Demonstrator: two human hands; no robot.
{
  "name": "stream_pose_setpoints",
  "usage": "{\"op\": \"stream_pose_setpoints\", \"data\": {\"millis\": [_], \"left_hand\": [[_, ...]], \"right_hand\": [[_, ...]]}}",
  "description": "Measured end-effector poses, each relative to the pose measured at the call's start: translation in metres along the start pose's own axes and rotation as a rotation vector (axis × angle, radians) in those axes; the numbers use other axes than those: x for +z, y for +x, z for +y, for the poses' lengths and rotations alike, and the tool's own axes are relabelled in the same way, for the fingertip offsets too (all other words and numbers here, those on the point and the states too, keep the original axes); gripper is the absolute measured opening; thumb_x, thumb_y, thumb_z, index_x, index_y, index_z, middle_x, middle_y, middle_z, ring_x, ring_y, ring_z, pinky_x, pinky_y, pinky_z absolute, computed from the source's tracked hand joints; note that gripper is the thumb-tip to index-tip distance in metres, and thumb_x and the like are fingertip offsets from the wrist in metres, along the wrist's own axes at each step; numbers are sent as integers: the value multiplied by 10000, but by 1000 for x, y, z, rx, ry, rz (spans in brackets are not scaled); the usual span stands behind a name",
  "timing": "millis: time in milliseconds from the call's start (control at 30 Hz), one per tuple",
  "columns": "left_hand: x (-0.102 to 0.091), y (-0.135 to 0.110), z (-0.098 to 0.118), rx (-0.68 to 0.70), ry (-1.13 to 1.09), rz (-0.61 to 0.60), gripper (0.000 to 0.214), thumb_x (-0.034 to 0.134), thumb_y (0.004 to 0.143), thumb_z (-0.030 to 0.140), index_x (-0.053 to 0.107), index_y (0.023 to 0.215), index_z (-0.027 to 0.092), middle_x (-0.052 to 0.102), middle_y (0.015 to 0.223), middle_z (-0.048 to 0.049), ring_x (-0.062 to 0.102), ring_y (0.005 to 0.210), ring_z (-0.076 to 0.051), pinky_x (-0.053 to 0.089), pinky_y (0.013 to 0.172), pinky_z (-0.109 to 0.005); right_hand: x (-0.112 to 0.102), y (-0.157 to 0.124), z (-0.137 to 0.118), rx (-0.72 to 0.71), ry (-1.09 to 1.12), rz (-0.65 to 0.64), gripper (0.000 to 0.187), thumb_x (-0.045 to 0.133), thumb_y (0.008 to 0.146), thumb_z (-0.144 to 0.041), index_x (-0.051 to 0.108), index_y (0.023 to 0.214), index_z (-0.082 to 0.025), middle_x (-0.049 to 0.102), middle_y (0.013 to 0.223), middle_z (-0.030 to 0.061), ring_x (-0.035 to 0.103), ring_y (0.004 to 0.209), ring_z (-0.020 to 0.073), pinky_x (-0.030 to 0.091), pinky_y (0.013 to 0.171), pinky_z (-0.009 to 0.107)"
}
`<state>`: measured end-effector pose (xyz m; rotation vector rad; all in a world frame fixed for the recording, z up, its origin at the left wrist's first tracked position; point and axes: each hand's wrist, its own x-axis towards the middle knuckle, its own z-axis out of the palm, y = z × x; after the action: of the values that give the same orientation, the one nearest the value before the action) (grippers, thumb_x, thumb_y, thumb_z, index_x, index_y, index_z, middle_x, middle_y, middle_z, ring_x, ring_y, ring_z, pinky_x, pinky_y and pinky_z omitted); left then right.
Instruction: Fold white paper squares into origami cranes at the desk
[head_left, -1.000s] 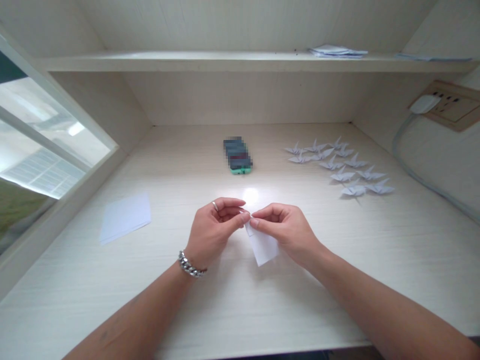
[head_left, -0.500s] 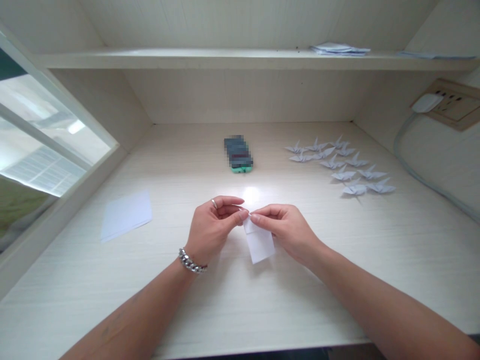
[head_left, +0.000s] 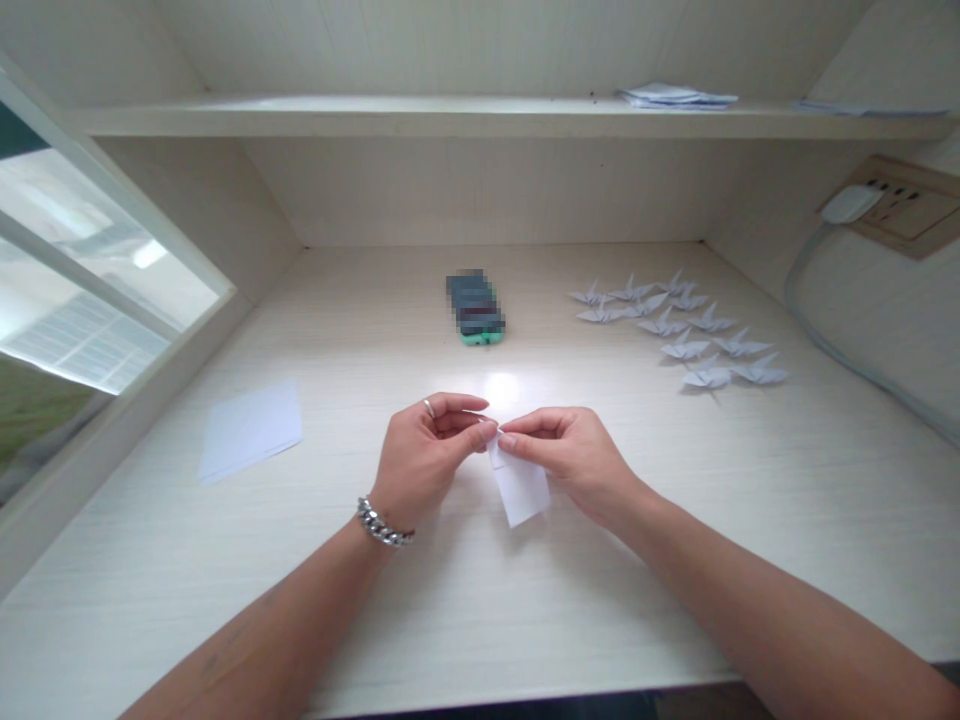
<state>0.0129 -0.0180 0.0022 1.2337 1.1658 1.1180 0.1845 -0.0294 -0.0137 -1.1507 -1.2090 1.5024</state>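
A small piece of folded white paper (head_left: pixel 523 492) is held between my two hands above the desk, its lower corner hanging toward me. My left hand (head_left: pixel 433 445), with a ring and a chain bracelet, pinches the paper's upper left edge between thumb and fingers. From the other side my right hand (head_left: pixel 566 450) grips the upper right part, thumb on top. The two thumb tips are almost touching. My fingers hide the paper's top edge, so the fold there is hard to make out.
Several folded paper cranes (head_left: pixel 686 345) stand at the right back of the desk (head_left: pixel 420 620). A phone (head_left: pixel 476 305) with a green edge lies at the back middle. White paper sheets (head_left: pixel 251 430) lie at left. A plug (head_left: pixel 851 204) with its cable is at the right wall, below a shelf (head_left: pixel 375 117).
My right thumb has shifted slightly down and left on the folded paper, and the paper's lower corner has swung a little to the right. My left hand keeps its pinch.
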Motion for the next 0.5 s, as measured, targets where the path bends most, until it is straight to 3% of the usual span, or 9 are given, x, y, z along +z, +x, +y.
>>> {"op": "stream_pose_setpoints", "data": {"millis": [500], "left_hand": [[2, -3, 3, 7, 61, -1, 252, 810, 650, 232, 712, 863, 139, 751, 719, -60, 709, 680, -190, 578, 641, -280]], "right_hand": [[0, 0, -2, -12, -106, -13, 198, 722, 752, -362, 766, 798, -174, 737, 798, 66, 620, 708, 166, 429, 619, 274]]}}
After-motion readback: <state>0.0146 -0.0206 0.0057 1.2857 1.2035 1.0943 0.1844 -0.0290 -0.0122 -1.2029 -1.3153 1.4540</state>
